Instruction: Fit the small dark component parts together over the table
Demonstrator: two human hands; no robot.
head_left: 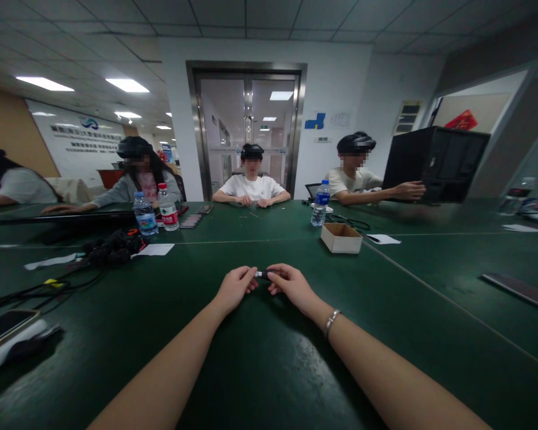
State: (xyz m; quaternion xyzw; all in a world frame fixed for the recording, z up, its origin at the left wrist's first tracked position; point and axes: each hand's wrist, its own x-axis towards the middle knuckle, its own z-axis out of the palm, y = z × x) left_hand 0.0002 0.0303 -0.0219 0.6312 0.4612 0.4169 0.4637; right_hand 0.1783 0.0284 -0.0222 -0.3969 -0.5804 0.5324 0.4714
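Over the green table (269, 352), my two hands hold one small stick-like piece (262, 275), silvery at its left end and black towards the right. My left hand (237, 288) pinches the silvery end between thumb and fingers. The black end is gripped in the fingers of my right hand (291, 285), whose wrist wears a silver bracelet (332, 321). The piece lies roughly level and is partly covered by fingertips, so its exact kind cannot be made out.
Ahead stand an open cardboard box (341, 240) and a water bottle (321, 204). Bottles (168, 208), a black cable bundle (114, 246) and a phone (6, 328) lie left. Several people sit around the table; one at right holds a black computer case (430, 164).
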